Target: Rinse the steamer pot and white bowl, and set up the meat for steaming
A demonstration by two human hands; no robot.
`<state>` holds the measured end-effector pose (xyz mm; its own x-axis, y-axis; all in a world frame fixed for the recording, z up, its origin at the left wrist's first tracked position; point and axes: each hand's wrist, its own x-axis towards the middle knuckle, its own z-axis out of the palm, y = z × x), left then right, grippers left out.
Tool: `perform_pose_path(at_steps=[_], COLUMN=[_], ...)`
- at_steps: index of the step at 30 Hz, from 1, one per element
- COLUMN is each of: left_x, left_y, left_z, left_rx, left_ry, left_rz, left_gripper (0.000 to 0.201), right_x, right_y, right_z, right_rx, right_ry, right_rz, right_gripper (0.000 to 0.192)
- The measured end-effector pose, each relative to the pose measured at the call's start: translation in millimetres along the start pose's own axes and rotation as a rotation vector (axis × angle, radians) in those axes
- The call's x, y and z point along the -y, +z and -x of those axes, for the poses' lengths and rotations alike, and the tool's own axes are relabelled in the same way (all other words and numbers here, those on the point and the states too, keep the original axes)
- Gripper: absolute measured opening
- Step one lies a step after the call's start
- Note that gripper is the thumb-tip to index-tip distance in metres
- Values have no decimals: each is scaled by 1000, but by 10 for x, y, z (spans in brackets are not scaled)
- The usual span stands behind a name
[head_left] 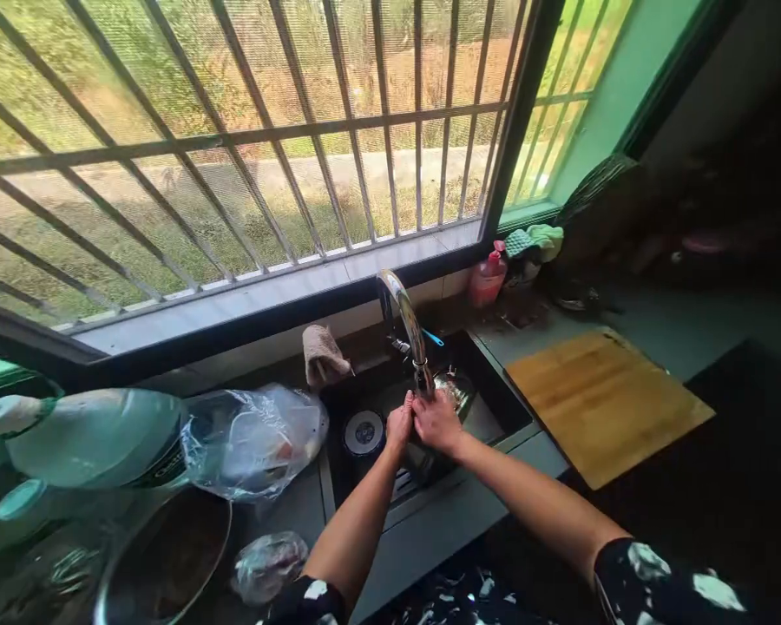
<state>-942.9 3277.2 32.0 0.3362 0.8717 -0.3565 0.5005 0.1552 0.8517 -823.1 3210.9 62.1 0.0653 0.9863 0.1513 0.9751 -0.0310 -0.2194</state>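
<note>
Both hands are close together under the spout of a chrome tap, over a dark sink. My left hand is closed, thumb up, and touches or nearly touches the right. Its fingers are curled away from view. My right hand is curled just below the tap's nozzle, back of the hand upward. What either hand holds, if anything, is hidden. A round dark item with a pale disc sits in the sink left of my hands. Something shiny lies just beyond the right hand.
A wooden cutting board lies right of the sink. Behind stand a red pump bottle and a folded cloth. On the left are a large plastic bottle, a clear plastic bag and a pot. A barred window runs behind.
</note>
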Motion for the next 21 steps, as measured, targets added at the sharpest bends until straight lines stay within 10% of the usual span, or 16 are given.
perform_pose_path(at_steps=[9,14,21], left_x=[231,399,481], left_y=[-388,-534,-376], left_z=[-1,-115,-164], left_rx=[-85,-84,-102], left_ry=[-12,-75,-120], left_rz=[173,277,229], left_gripper=[67,66,67], right_x=[-898,-1305,-1087], right_y=[-76,263,300], right_z=[-234,-288,-406], right_rx=[-279,-248,-75], right_ry=[-162,235,452], right_rz=[-653,-950,-765], right_gripper=[16,17,18])
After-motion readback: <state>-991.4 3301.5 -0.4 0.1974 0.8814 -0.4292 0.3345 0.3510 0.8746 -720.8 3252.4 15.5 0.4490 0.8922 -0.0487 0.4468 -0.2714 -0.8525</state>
